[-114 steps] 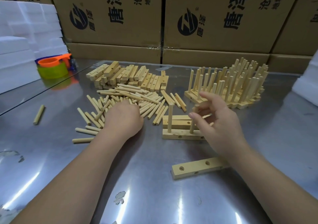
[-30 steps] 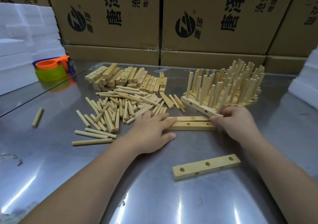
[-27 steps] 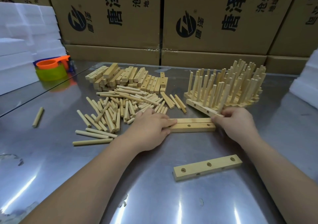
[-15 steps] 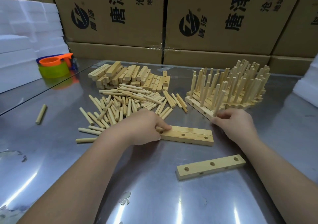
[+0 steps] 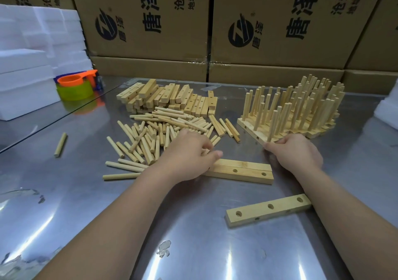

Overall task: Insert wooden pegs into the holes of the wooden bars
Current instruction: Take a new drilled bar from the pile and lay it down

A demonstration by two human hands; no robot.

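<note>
On the table (image 5: 193, 236) beside loose pegs (image 5: 150, 137), the left grip (image 5: 189, 157) curls over the paired bars (image 5: 241, 170); the right grip (image 5: 295, 150) pinches a pegged bar (image 5: 254, 132). Pegs seem light, stiff, smooth: pinch mid-length

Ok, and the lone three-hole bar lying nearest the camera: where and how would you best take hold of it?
Probably pinch the three-hole bar across its two long side faces near mid-length, coming from above. It lies flat on the steel table with its holes facing up, and both long edges are free of other parts.
</note>
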